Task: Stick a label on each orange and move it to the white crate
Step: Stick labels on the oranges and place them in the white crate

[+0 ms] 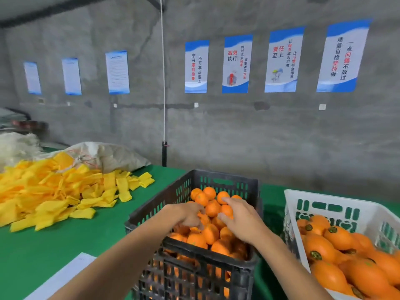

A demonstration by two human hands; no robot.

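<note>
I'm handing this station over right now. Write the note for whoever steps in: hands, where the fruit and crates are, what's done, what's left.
Left hand: reaching into the black slatted plastic crate, fingers curled down among the oranges; whether its grip has closed on one is hidden.
Right hand: fingers spread and resting on the pile of unlabelled oranges in that crate, holding nothing.
White slatted plastic crate: to the right on the green table, already holding many oranges with dark round stickers.
Done: a good share moved across.
Left: the black crate is still nearly full; label each orange and move it across.
</note>
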